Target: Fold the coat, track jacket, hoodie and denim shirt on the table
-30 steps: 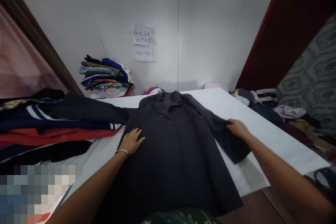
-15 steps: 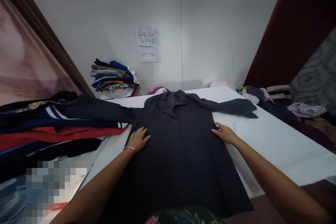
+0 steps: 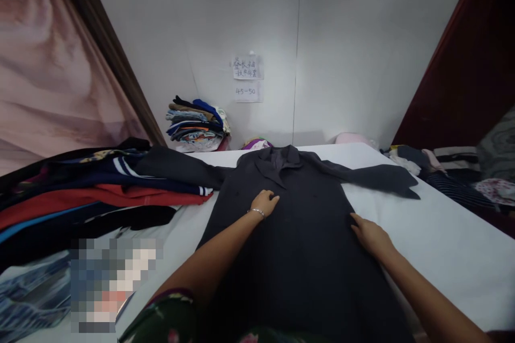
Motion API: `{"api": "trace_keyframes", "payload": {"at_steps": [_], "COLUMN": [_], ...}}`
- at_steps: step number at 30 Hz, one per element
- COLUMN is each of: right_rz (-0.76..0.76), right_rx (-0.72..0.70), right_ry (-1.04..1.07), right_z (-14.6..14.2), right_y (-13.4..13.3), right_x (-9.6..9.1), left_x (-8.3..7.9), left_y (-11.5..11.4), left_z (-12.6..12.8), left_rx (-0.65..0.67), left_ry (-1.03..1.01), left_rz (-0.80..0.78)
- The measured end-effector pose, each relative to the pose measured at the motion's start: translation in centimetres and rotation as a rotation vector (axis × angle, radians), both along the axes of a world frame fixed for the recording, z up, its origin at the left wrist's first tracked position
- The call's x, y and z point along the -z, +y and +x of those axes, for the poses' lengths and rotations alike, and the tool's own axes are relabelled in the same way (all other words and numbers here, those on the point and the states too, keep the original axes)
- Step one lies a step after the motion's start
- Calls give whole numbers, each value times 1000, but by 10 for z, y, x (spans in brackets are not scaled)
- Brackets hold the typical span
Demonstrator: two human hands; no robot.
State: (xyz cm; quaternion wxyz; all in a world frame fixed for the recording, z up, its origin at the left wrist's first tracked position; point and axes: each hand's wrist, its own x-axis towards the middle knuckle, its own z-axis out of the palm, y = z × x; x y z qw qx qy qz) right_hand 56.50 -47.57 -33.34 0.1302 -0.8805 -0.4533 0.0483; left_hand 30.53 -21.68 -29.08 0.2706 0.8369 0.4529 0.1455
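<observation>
A dark grey long-sleeved coat (image 3: 306, 246) lies front up, collar away from me, both sleeves spread sideways. My left hand (image 3: 265, 203) is on its front just below the lapel, fingers curled together on the cloth. At the coat's right side edge, my right hand (image 3: 368, 233) has thumb and fingers closed on the fabric. The left sleeve (image 3: 185, 166) rests over a heap of clothes, while the right sleeve (image 3: 378, 176) lies on the white table (image 3: 442, 246).
Heaped clothes (image 3: 120, 198) crowd the left side, with jeans (image 3: 36, 295) nearer me. A folded stack (image 3: 197, 126) stands by the wall, below paper notes (image 3: 247, 77). More clothes (image 3: 454, 163) lie beyond the table's right edge.
My left hand has moved from the coat's left side in to its middle front, and its fingers have curled. My right hand remains at the right edge, slightly lower. The view has shifted.
</observation>
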Motion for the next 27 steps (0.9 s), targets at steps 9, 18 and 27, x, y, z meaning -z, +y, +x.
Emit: {"api": "trace_keyframes", "payload": {"at_steps": [9, 18, 27], "right_rz": [208, 96, -51], "right_rx": [-522, -529, -516], "right_ry": [58, 214, 179], "right_z": [-56, -69, -58], "right_y": [63, 172, 256], "right_x": [-34, -33, -24], "left_x": [-4, -4, -8], "left_y": [52, 92, 117], "left_z": [39, 78, 87], "left_rx": [-315, -491, -396], "left_ry": [-88, -202, -428], "left_rz": [-277, -540, -418]}}
